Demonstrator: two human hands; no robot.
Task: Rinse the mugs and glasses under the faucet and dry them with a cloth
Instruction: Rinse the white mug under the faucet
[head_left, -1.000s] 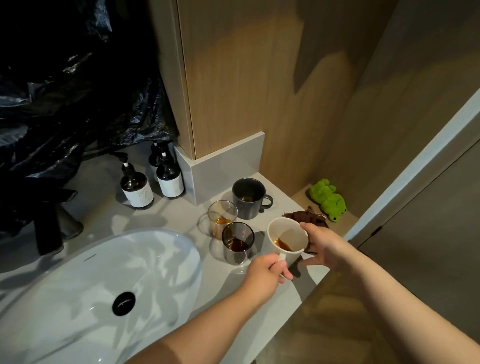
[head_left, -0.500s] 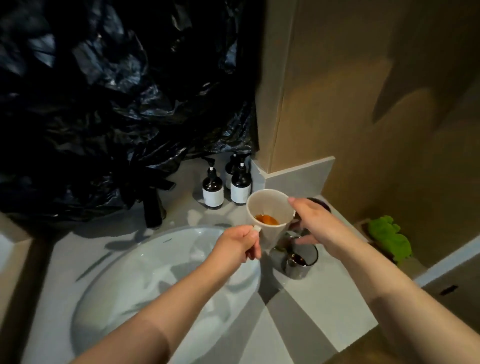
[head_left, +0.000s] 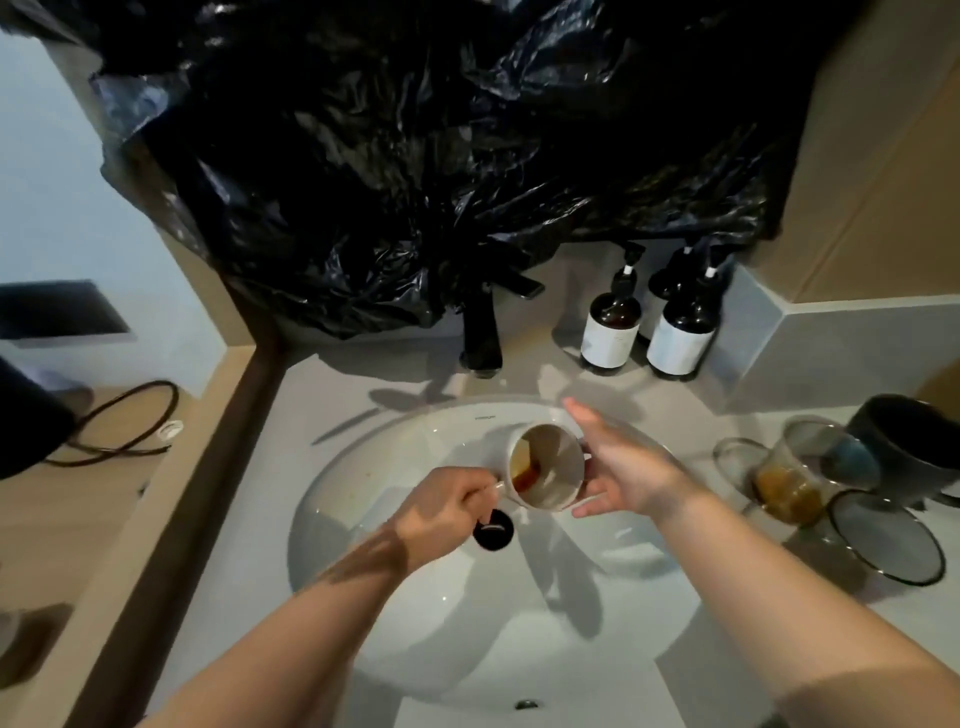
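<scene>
A white mug (head_left: 546, 472) with brown liquid inside is tilted towards the left over the white sink basin (head_left: 395, 618). My left hand (head_left: 447, 512) grips its handle. My right hand (head_left: 621, 462) supports the mug's far side with straight fingers. The black faucet (head_left: 485, 327) stands behind the basin. On the counter to the right stand a clear glass (head_left: 792, 478) with amber liquid, a dark-rimmed glass (head_left: 885, 538) and a dark mug (head_left: 917, 447). No cloth is in view.
Two brown pump bottles (head_left: 610, 325) (head_left: 683, 330) with white labels stand beside the faucet. Crumpled black plastic (head_left: 415, 156) hangs over the back wall, down to the faucet. A black drain plug (head_left: 493, 530) sits in the basin. A cable (head_left: 124, 421) lies on the left ledge.
Both hands carried the white mug from the counter on the right to above the basin and tipped it over to the left. My view swung left to face the sink.
</scene>
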